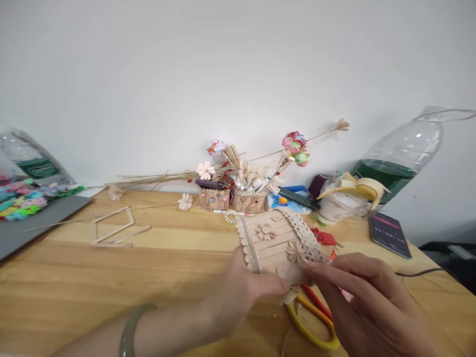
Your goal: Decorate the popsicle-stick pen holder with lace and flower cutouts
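Observation:
My left hand (238, 290) is wrapped round a small craft-stick box (273, 246), held tilted above the table. Scalloped wooden edging and a glittery strip line its left side, and a lace ribbon (302, 229) runs along the other. Wooden flowers decorate the slatted face. With fingertips pinched together, my right hand (368, 297) is at the lower petals of one wooden flower (294, 250), near the lace. The fingertips partly cover that petal. Scissors (316, 337) with yellow and red handles lie beneath the box, partly hidden by my right hand.
Two decorated stick boxes (214, 199) with paper flowers and long stems stand by the wall. Joined craft sticks (113, 230) lie left, near a laptop (70, 210). A phone (389, 235), banana peel (362, 188) and large bottle (401, 153) are at right.

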Tool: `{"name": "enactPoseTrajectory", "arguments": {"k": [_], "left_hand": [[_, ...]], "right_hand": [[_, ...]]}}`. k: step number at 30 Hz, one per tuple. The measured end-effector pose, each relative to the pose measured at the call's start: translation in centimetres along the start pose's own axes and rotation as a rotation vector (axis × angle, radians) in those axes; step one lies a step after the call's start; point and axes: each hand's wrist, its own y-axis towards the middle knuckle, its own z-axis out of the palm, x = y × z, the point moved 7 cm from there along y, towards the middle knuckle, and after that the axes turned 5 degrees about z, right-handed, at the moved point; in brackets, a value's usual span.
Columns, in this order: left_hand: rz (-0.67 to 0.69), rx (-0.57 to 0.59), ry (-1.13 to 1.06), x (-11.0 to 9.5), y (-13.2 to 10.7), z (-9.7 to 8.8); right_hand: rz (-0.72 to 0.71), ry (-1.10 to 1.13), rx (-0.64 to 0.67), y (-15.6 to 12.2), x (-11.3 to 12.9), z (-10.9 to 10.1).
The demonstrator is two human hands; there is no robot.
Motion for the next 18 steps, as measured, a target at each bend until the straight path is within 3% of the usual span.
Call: {"name": "enactPoseTrajectory", "arguments": {"k": [7, 18], "left_hand": [[0.007, 0.021, -0.022, -0.2, 0.2, 0.2], [-0.059, -0.090, -0.015, 0.4, 0.0, -0.7]], "right_hand": [[-0.007, -0.003, 0.059, -0.3, -0.4, 0.1], [-0.008, 0.003, 0.117, 0.3, -0.8, 0.0]]}}
